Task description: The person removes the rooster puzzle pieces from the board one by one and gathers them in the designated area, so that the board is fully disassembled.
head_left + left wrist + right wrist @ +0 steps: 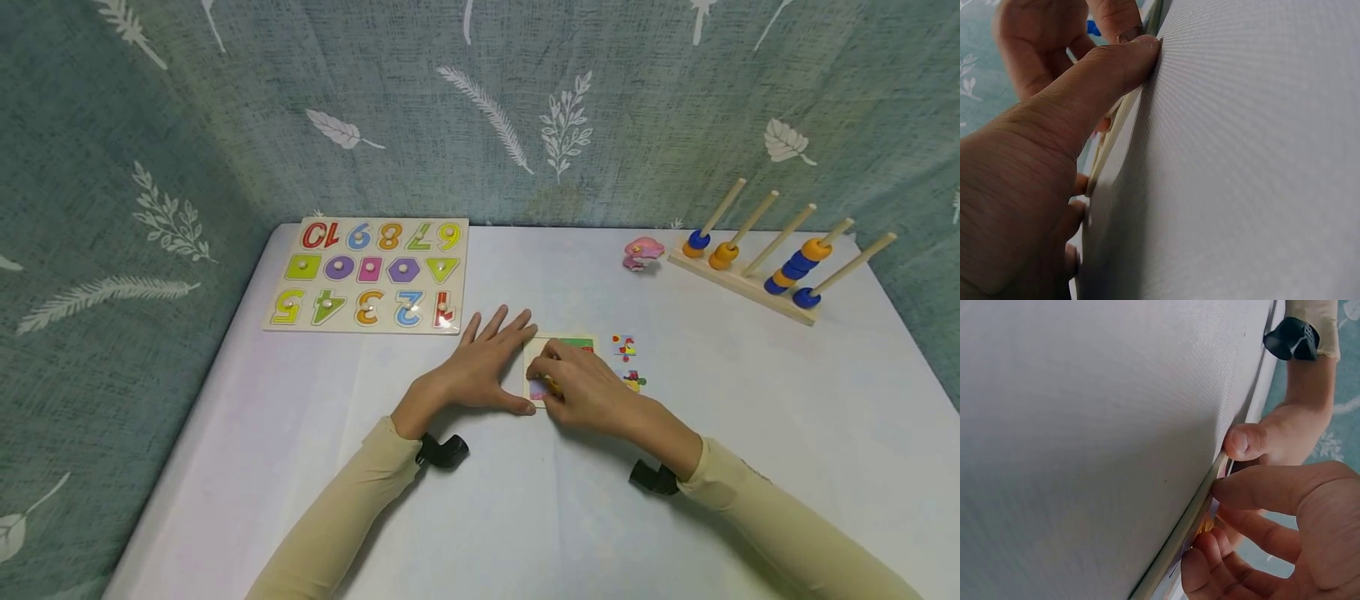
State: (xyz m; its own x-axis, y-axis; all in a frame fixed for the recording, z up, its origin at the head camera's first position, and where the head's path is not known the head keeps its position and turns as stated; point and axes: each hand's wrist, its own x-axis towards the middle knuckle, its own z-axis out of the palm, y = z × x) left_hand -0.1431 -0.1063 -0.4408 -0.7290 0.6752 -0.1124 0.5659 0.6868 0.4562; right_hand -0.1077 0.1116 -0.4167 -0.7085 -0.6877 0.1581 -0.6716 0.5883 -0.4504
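A small wooden puzzle board (528,358) with a coloured picture lies flat in front of the person. At its left side the left hand (480,367) rests with fingers spread; its thumb (1138,56) touches the near corner. The right hand (588,387) is bent over the board, thumb and fingertips around a puzzle piece with yellow on it (553,386), largely hidden by the fingers. In the right wrist view an orange patch (1207,524) shows between the right hand's (1272,531) thumb and fingers. Two loose pieces (624,347) (634,381) lie right of the board.
A number-and-shape board (345,323) lies at the back left. The pink toy (642,252) sits at the back, left of a wooden peg stand (742,287) with blue and orange beads. Patterned green cloth (420,108) hangs behind and left of the white table surface (495,517).
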